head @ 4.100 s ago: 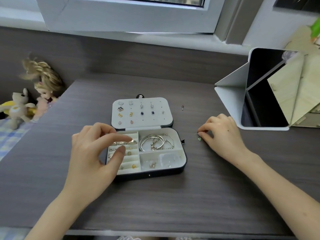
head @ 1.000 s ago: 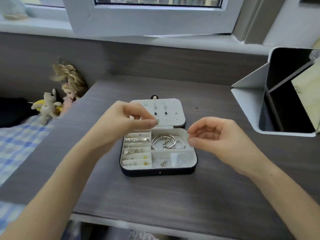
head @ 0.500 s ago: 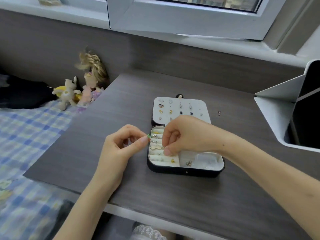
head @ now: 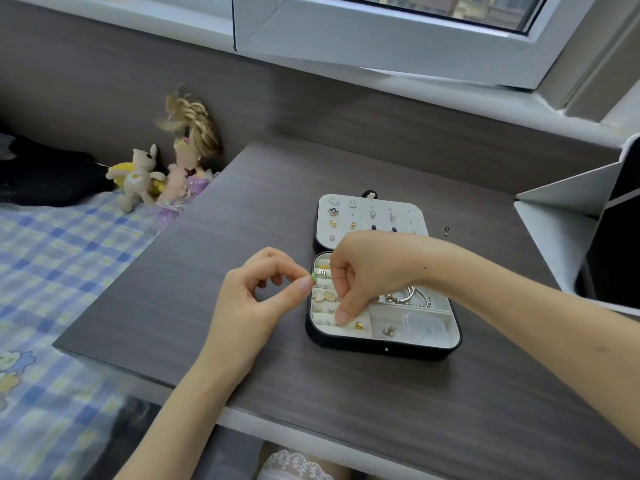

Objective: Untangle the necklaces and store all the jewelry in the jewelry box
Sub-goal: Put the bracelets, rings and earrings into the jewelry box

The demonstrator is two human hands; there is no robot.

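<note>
In the head view, your left hand [head: 256, 299] sat just left of the jewelry box [head: 381, 348], thumb and forefinger closed on a tiny green piece [head: 314, 277]. I could not tell what kind of jewelry it was. The piece hung right at the left wall of the box, level with the far rows of its padded slots [head: 323, 308], so from your pinch the box lay directly to the right and a little below. Those slots ran side to side across the left half of the box, and I judged the coming move as a short carry rightward and down into one row. Your right hand [head: 367, 271] was already over that half, fingers curled, with one fingertip [head: 341, 318] down among the near rows. It was too hidden to say whether it held anything or only parted a slot. That hand was nearer the slots, but the left one held the piece, and I judged the right hand might block the way in. In the right half of the box lay silver bangles [head: 412, 296] at the far side and a small clear bag [head: 426, 327] at the near side. The open lid [head: 370, 216] lay flat beyond the box with earrings pinned on it. One loose stud [head: 446, 231] lay on the desk [head: 242, 220] just right of the lid, not yet stored. No necklace showed plainly anywhere around the box.
</note>
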